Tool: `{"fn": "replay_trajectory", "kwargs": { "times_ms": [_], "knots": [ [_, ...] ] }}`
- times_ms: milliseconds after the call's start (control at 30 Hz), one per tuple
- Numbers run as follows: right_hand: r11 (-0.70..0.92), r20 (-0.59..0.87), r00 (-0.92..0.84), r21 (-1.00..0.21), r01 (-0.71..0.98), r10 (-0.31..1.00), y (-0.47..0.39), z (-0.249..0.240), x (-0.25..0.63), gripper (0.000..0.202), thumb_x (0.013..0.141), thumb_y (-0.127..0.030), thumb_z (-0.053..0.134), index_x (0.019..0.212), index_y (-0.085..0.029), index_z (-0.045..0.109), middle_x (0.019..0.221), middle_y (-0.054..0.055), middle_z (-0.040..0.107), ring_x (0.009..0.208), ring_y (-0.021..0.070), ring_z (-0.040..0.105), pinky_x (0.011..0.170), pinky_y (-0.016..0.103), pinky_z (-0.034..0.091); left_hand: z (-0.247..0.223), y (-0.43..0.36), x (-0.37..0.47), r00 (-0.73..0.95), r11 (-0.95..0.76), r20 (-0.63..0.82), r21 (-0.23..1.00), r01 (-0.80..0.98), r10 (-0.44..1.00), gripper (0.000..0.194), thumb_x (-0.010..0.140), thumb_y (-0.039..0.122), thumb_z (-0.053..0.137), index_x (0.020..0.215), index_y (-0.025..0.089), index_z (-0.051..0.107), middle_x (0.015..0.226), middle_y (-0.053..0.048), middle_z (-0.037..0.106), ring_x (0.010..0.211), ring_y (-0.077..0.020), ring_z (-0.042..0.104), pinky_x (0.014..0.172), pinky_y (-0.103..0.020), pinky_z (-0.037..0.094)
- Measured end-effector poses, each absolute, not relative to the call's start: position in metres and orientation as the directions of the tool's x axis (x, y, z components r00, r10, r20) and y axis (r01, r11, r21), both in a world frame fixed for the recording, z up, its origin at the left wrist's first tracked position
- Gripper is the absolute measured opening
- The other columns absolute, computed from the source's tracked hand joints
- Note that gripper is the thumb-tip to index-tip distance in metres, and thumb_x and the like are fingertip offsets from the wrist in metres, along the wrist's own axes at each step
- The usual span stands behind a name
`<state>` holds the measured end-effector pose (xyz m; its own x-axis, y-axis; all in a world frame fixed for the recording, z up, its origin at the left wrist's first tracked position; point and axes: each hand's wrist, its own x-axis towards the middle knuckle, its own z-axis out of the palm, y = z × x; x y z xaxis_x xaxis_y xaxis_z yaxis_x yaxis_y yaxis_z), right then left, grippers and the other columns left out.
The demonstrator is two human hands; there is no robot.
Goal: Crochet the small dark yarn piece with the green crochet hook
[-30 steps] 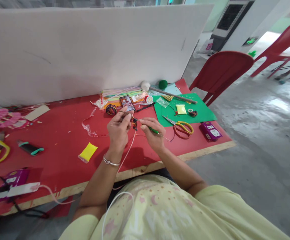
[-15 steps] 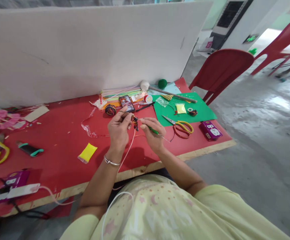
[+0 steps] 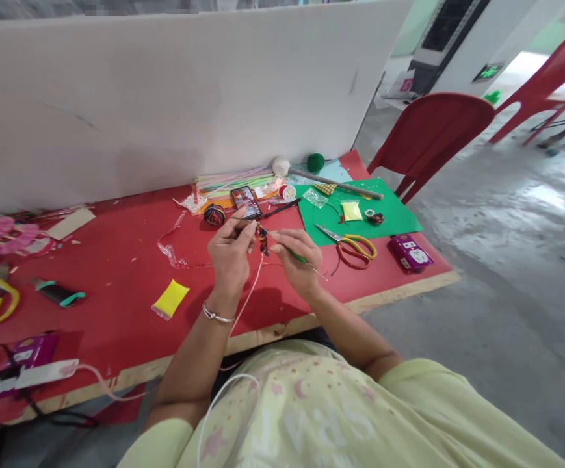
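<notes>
Between my two hands is a small dark multicoloured piece of yarn work (image 3: 263,242). My left hand (image 3: 231,248) pinches it from the left, thumb and fingers pressed together. In my right hand (image 3: 298,257) is a crochet hook with a green grip (image 3: 298,255), its rear shaft pointing down to the right and its tip at the yarn piece. A dark multicoloured yarn ball (image 3: 214,214) sits just beyond my left hand. Behind the hands lies a phone (image 3: 246,202) with its screen lit. A pale cable (image 3: 249,296) runs below the piece toward my body.
Scissors (image 3: 355,250) lie right of my hands beside a green sheet (image 3: 394,218) holding a rod and small packets. A purple box (image 3: 410,253) is near the right corner. Left are a yellow packet (image 3: 171,298), a black-and-teal tool (image 3: 58,292) and more scissors (image 3: 2,299). A white board (image 3: 179,97) stands behind.
My hands stay almost in place, still holding the yarn piece and hook. The hook's rear end has shifted slightly left and down. The view has moved very slightly.
</notes>
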<state>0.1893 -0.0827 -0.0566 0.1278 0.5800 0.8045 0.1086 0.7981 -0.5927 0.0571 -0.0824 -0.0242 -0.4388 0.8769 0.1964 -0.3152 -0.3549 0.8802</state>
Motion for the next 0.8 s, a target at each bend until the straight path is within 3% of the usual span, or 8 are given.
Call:
{"fn": "replay_trajectory", "kwargs": {
  "times_ms": [167,300,467,667,800],
  "knots": [
    [0.815,0.821,0.095,-0.57,0.104,0.563,-0.084,-0.063,0.185,0.021,0.093,-0.028,0.078,0.113,-0.032,0.082,0.108,0.005,0.081,0.1,0.0192,0.079,0.089,0.033,0.066,-0.022,-0.084,0.061,-0.477,-0.366,0.19,0.878,-0.309,0.858,0.037,0.075,0.023,0.087,0.111,0.02,0.082,0.075,0.004,0.067,0.054,-0.0036,0.051,0.05,-0.018,0.039],
    [0.821,0.823,0.07,-0.568,0.054,0.564,-0.085,-0.066,0.183,0.025,0.094,-0.029,0.077,0.119,-0.032,0.08,0.114,0.006,0.078,0.107,0.0203,0.078,0.095,0.034,0.066,-0.014,-0.087,0.064,-0.458,-0.319,0.109,0.853,-0.412,0.882,0.04,0.07,0.02,0.088,0.109,0.018,0.08,0.069,0.005,0.063,0.052,-0.0034,0.049,0.049,-0.018,0.038],
    [0.837,0.844,0.03,-0.534,0.118,0.535,-0.085,-0.068,0.182,0.024,0.096,-0.032,0.074,0.119,-0.031,0.079,0.115,0.008,0.077,0.111,0.0217,0.078,0.097,0.037,0.068,-0.005,-0.088,0.065,-0.395,-0.226,-0.007,0.811,-0.54,0.919,0.037,0.065,0.018,0.088,0.1,0.017,0.078,0.066,0.006,0.061,0.052,-0.0038,0.049,0.048,-0.016,0.038],
    [0.817,0.828,0.049,-0.559,0.137,0.558,-0.084,-0.067,0.182,0.024,0.095,-0.03,0.075,0.119,-0.033,0.08,0.115,0.007,0.076,0.106,0.0203,0.078,0.093,0.035,0.068,-0.007,-0.089,0.064,-0.369,-0.232,0.022,0.813,-0.535,0.929,0.034,0.066,0.02,0.089,0.098,0.017,0.077,0.064,0.006,0.059,0.051,-0.0046,0.049,0.047,-0.017,0.037],
    [0.802,0.809,0.068,-0.588,0.109,0.584,-0.083,-0.07,0.182,0.023,0.095,-0.03,0.076,0.117,-0.033,0.081,0.114,0.007,0.077,0.103,0.0203,0.077,0.092,0.035,0.067,-0.011,-0.09,0.064,-0.331,-0.233,0.058,0.824,-0.517,0.942,0.035,0.066,0.02,0.09,0.1,0.017,0.079,0.071,0.003,0.065,0.053,-0.0046,0.053,0.047,-0.017,0.038]
  ]
}}
